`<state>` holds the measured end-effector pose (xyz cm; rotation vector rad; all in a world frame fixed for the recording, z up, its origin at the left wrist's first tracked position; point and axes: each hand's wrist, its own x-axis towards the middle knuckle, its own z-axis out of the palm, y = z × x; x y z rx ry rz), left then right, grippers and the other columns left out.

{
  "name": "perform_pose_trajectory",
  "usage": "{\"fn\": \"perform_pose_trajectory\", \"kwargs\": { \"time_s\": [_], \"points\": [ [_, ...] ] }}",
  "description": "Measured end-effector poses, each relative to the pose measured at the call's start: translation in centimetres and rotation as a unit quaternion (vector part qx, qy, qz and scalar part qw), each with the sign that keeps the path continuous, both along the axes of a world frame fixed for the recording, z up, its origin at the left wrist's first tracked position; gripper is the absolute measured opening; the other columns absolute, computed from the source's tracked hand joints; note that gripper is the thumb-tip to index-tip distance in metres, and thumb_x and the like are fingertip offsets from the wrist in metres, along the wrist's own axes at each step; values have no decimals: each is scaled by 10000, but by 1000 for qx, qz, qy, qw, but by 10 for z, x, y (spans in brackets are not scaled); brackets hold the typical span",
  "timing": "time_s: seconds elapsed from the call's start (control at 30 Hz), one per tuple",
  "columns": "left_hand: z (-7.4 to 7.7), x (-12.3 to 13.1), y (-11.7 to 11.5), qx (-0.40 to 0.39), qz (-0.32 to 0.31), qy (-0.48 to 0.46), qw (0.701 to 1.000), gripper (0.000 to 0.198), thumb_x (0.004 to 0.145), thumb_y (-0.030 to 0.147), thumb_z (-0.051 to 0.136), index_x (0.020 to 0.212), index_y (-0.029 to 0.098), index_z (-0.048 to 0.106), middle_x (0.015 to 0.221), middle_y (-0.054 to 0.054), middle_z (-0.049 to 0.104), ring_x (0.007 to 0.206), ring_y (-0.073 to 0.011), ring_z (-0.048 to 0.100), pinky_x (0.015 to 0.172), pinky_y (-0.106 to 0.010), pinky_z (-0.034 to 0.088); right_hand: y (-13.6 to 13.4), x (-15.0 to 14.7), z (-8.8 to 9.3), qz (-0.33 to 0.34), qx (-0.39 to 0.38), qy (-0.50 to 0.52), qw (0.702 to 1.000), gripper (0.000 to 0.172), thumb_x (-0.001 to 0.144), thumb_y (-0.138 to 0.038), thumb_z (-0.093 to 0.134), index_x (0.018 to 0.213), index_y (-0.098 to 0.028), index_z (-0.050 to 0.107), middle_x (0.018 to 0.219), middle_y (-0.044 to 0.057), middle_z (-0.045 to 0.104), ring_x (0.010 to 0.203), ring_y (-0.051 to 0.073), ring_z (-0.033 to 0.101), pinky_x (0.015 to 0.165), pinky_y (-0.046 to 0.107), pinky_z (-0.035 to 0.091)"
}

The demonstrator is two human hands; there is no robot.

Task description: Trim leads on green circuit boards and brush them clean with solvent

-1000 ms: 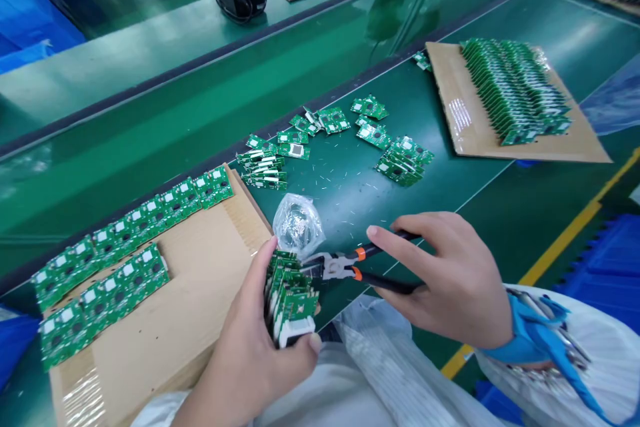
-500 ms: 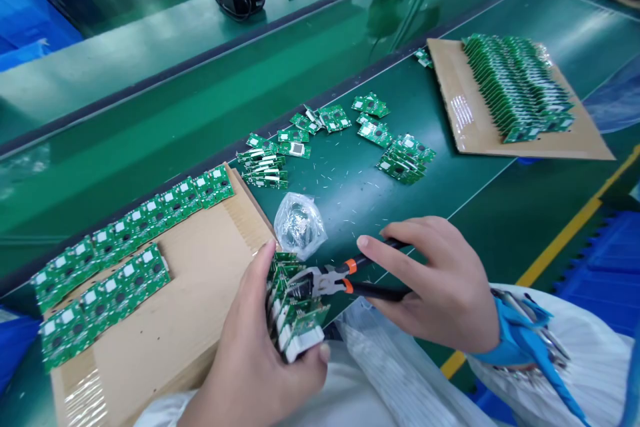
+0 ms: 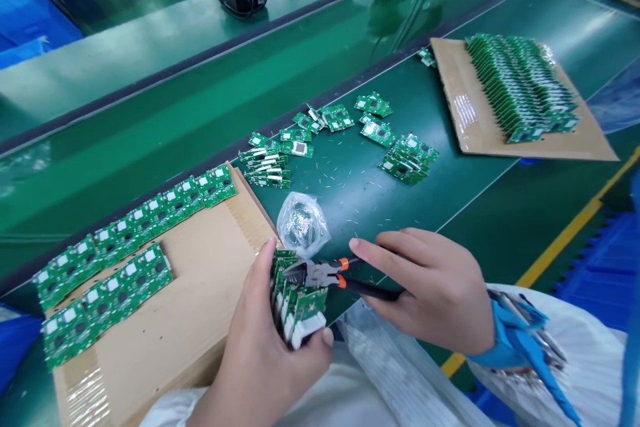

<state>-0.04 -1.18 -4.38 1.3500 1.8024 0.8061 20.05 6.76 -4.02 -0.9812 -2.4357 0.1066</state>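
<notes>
A stack of circuit boards [image 3: 309, 307] is clamped in the left hand [image 3: 260, 340], near the plastic-lined bowl [image 3: 303, 223]; cutters [image 3: 323, 273] are gripped by the right hand [image 3: 440, 287], blades over the stack. Should the stack slip, a board could be nicked. Counted: one stack (its overlapping boards uncountable), one bowl, two board rows [image 3: 107, 302] on cardboard [image 3: 200, 293].

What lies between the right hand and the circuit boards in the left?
The head view shows pliers spanning from the right hand to the circuit boards.
</notes>
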Motion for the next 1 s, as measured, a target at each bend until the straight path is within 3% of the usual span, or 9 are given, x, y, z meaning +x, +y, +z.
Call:
{"fn": "perform_pose_trajectory", "kwargs": {
  "time_s": [0.1, 0.2, 0.3, 0.43, 0.7, 0.8, 1.0],
  "points": [
    [4, -2, 8, -64, -10, -1, 998, 842, 681, 309, 645, 1424, 181, 271, 1417, -134, 446, 1297, -328, 431, 954, -439, 503, 1, 0, 2, -3, -57, -18, 998, 277, 789, -270, 596, 1052, -189, 622, 777, 40, 650, 598, 161, 572, 509, 280, 415],
    [6, -4, 10, -91, -9, -16, 996, 868, 674, 307, 644, 1433, 159, 252, 1444, -145, 417, 1331, -332, 381, 897, -397, 544, 5, 4, 1, -15, -110, -33, 993, 363, 769, -282, 614, 1117, -182, 609, 850, 60, 652, 666, 171, 605, 532, 272, 447],
    [5, -5, 6, -63, -13, -28, 998, 926, 655, 277, 644, 1458, 183, 193, 1472, -140, 379, 1348, -329, 353, 939, -415, 518, 11, 9, 0, -24, -62, -31, 997, 420, 770, -307, 618, 1157, -145, 587, 932, 117, 632, 768, 227, 600, 609, 334, 474],
    [1, -8, -2, 11, -55, -27, 998, 950, 662, 269, 652, 1469, 283, 152, 1515, -98, 310, 1372, -322, 309, 1022, -466, 434, 19, 9, 2, 6, 28, -50, 998, 365, 765, -299, 624, 1101, -161, 592, 905, 122, 604, 768, 253, 550, 653, 399, 435],
    [2, -14, -11, 34, -102, -24, 994, 989, 658, 255, 642, 1473, 359, 92, 1556, -32, 206, 1418, -309, 190, 1087, -496, 332, 24, 11, 11, 54, 69, -48, 995, 345, 787, -289, 606, 1114, -203, 539, 902, 101, 589, 778, 236, 537, 664, 387, 378],
    [5, -15, -10, 37, -113, 4, 993, 994, 657, 264, 635, 1474, 357, 76, 1557, -43, 197, 1422, -319, 172, 1077, -513, 343, 25, 12, 14, 56, 85, -57, 993, 376, 769, -285, 628, 1125, -216, 527, 903, 94, 596, 777, 233, 534, 680, 392, 376],
    [7, -13, -8, 60, -129, 51, 988, 1004, 659, 275, 626, 1478, 335, 47, 1525, -100, 261, 1379, -358, 281, 1021, -546, 405, 26, 10, 15, 55, 111, -56, 991, 346, 764, -290, 635, 1089, -232, 534, 919, 85, 604, 801, 229, 536, 694, 389, 379]
  ]
}}
